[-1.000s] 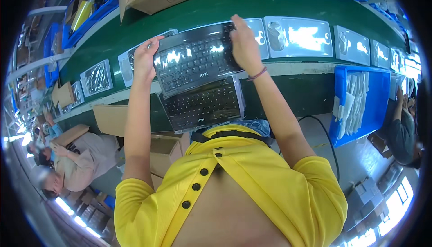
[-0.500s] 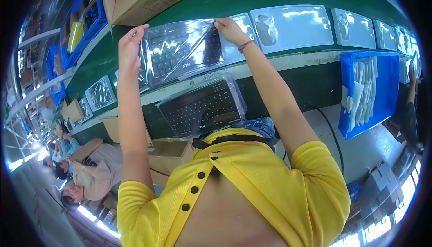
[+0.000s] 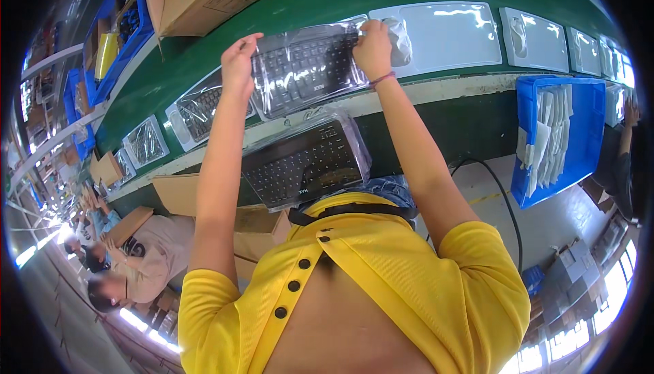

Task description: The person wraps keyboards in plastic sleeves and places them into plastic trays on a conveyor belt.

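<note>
Stretching its long axis from left hand [image 3: 238, 65] to right hand [image 3: 373, 52], the keyboard [image 3: 306, 67] is clamped by both near its ends.

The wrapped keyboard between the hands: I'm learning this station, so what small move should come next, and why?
Probably ease the wrapped keyboard down level: left hand and right hand hold its opposite ends, and a pale tray shows past its far edge.
</note>
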The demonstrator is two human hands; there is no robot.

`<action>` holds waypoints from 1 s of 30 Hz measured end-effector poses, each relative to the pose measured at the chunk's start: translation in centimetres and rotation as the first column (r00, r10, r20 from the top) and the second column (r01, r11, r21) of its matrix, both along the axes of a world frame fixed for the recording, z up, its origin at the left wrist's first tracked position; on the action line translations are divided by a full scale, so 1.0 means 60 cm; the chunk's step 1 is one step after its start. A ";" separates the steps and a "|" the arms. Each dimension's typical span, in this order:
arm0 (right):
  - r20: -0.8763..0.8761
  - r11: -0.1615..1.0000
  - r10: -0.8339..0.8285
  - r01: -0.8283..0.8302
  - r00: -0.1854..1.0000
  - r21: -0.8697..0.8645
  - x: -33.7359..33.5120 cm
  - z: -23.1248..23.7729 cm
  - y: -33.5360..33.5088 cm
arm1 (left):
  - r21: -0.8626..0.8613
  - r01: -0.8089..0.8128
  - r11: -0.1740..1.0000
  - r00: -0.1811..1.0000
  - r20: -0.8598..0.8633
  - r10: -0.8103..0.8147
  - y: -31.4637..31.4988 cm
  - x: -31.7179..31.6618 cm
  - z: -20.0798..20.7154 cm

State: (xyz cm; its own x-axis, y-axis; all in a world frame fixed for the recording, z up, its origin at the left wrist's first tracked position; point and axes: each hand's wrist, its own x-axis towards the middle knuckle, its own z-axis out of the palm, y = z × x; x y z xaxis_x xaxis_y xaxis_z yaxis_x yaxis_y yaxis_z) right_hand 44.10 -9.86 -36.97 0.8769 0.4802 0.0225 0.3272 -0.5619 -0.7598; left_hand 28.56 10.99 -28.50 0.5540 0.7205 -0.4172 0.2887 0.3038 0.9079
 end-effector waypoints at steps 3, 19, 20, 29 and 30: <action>0.050 0.996 -0.053 0.049 0.997 0.079 0.000 0.018 -0.022 | 0.102 0.008 0.995 1.000 -0.011 -0.007 -0.028 0.013 -0.039; 0.184 0.959 0.130 -0.171 0.974 0.228 0.004 0.017 -0.059 | 0.384 0.581 0.718 0.793 -0.465 -0.393 0.009 -0.022 -0.129; 0.137 0.960 0.179 -0.203 0.974 0.190 0.000 0.024 -0.064 | 0.348 0.480 0.805 0.854 -0.394 -0.339 0.002 -0.021 -0.121; 0.084 0.792 0.599 -0.574 0.796 -0.208 -0.033 0.074 -0.090 | 0.470 0.703 0.535 0.616 -0.777 -0.127 -0.014 -0.006 -0.054; 0.088 0.737 0.654 -0.607 0.751 -0.297 -0.034 0.076 -0.094 | 0.469 0.701 0.537 0.617 -0.777 -0.127 -0.015 -0.013 -0.063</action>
